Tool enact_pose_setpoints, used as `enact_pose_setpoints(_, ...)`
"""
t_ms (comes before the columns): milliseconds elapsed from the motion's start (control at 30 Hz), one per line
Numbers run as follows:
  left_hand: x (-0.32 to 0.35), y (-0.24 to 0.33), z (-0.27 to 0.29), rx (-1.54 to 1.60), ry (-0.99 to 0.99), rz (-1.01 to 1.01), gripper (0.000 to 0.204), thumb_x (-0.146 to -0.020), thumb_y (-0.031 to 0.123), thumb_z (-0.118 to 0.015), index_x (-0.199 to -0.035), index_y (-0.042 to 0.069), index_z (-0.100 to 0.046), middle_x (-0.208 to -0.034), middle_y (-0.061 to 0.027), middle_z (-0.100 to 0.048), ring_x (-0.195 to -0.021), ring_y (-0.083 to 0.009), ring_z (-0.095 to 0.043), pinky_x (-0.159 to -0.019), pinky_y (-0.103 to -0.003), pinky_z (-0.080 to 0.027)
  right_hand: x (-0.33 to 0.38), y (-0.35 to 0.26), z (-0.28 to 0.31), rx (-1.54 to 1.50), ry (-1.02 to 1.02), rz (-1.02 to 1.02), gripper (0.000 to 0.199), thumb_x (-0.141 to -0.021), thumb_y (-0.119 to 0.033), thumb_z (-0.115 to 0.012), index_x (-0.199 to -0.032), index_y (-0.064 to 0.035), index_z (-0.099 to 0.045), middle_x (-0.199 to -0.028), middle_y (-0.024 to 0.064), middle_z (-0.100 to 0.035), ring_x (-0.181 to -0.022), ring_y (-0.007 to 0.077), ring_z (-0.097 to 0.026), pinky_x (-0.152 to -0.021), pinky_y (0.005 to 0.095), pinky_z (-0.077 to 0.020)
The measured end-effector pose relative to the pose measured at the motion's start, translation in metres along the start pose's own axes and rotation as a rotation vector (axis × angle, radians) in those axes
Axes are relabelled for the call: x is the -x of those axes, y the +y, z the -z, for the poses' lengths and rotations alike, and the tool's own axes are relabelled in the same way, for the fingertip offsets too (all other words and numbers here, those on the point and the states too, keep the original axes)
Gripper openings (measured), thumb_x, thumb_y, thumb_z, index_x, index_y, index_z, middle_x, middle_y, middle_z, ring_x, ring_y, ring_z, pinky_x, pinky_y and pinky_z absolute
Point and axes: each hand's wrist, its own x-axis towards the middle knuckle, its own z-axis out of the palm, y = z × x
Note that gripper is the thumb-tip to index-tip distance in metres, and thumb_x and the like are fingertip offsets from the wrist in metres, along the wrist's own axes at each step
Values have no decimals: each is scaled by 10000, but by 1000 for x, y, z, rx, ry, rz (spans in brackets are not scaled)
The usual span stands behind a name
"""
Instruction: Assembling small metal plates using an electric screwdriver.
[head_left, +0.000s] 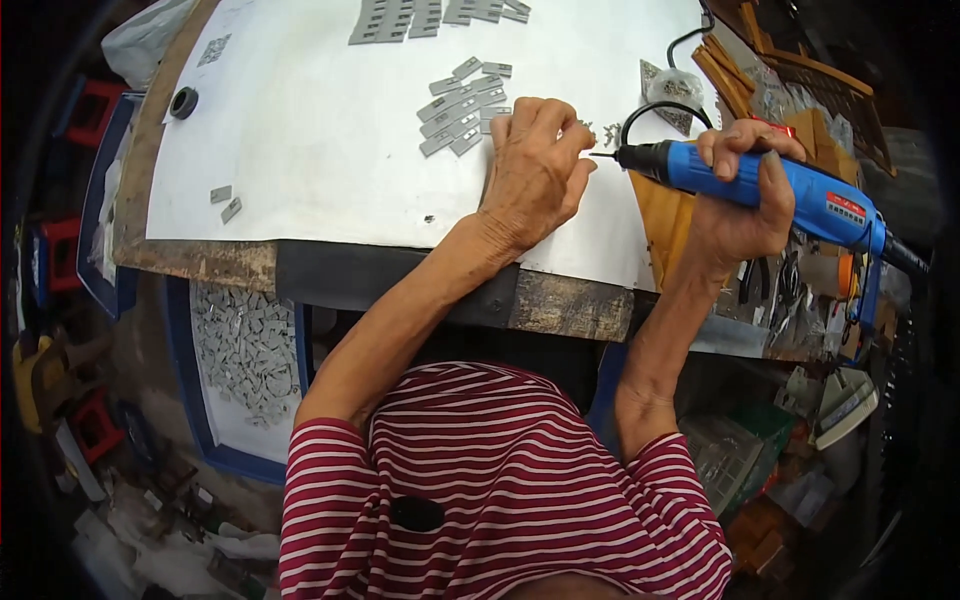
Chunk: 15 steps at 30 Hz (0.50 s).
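Observation:
My right hand [745, 195] is wrapped round a blue electric screwdriver [815, 200] with a black nose. The tool lies nearly level, and its thin bit points left toward the fingertips of my left hand [540, 165]. That hand rests over the white sheet [330, 150] with its fingers curled and pinched together; what they hold, if anything, is hidden. Just beyond its knuckles lies a loose cluster of small grey metal plates [463, 110], partly covered by the hand. Some tiny screws [612, 133] are scattered right of the fingers, near the bit.
Rows of grey plates [395, 20] lie at the far edge. Two more plates [231, 209] and a black ring [184, 102] sit at left. A clear bag [675, 88] stands at right by the black cord. Below the table's left edge is a blue tray [304, 350] of grey pieces.

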Motion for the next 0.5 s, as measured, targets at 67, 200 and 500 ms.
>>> enact_pose_setpoints(67, 2, 0, 7, 0, 17, 28, 185, -672, 68, -641, -850, 71, -593, -936, -70, -498, -944, -234, -430, -760, -364, -315, 1, -1, 0, 35, 16, 2, 220, -749, -108, -493, -948, -30, -544, -834, 157, -557, -615, 157, -481, -630, 322, -355)
enact_pose_setpoints(200, 12, -3, 35, -178, 20, 157, 161, -663, 27, -608, -817, 67, -584, -899, -81, -511, -925, -236, -439, -758, -355, -336, 2, -3, -1, -10, 66, -4, 209, -747, -113, -506, -930, -27, -557, -817, 155, -560, -616, 159, -484, -638, 326, -358)
enact_pose_setpoints(500, 22, -24, 54, -455, 3, 236, 152, -671, 88, -634, -815, 72, -588, -869, -51, -496, -862, -228, -433, -723, -363, -325, 2, 2, -2, -58, 85, -29, 185, -751, -77, -510, -930, -40, -537, -818, 161, -563, -609, 175, -498, -638, 351, -366)
